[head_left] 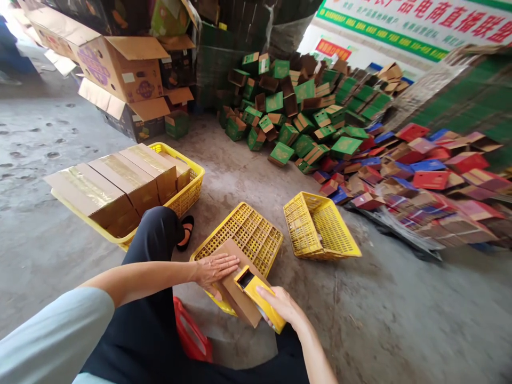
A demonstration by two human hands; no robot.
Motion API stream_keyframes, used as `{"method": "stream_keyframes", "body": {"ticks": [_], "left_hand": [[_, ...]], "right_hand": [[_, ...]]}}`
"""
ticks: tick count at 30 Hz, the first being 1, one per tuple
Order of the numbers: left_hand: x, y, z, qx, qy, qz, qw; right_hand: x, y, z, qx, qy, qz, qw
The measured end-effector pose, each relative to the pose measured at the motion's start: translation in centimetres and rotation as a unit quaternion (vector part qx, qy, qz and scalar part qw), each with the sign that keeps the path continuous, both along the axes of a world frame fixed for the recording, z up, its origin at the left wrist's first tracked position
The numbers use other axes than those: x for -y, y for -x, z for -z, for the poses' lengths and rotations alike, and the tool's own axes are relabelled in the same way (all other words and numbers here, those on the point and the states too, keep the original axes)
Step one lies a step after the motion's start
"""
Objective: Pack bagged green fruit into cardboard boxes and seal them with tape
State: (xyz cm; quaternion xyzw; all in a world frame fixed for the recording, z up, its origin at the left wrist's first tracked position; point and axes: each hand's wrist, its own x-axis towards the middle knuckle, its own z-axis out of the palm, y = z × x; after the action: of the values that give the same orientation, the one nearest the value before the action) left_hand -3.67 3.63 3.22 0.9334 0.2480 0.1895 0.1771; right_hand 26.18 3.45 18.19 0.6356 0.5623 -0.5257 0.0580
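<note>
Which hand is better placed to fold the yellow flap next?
Probably right: the right hand already grips the yellow box, while the left hand lies flat, pinning the brown cardboard.

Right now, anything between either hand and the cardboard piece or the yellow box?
Nothing visible. The left hand lies flat on the cardboard piece, and the right hand grips the yellow box directly. Both sit over an upturned yellow crate.

The person wore a pale blue short sleeve (52, 333) and black trousers (148, 320). A black slip-on shoe (186, 232) covered one foot. Both forearms were bare, the hands ungloved.
</note>
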Motion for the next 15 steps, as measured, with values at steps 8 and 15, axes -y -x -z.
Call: {"method": "stream_keyframes", "body": {"ticks": [8, 15], "left_hand": [[0.4, -2.4, -0.2, -0.021, 0.034, 0.04, 0.998], [0.3, -2.1, 0.0, -0.012, 0.03, 0.038, 0.999]], "right_hand": [[-0.4, -0.3, 0.4, -0.012, 0.045, -0.003, 0.999], [-0.4, -0.2, -0.3, -0.033, 0.049, -0.015, 0.998]]}}
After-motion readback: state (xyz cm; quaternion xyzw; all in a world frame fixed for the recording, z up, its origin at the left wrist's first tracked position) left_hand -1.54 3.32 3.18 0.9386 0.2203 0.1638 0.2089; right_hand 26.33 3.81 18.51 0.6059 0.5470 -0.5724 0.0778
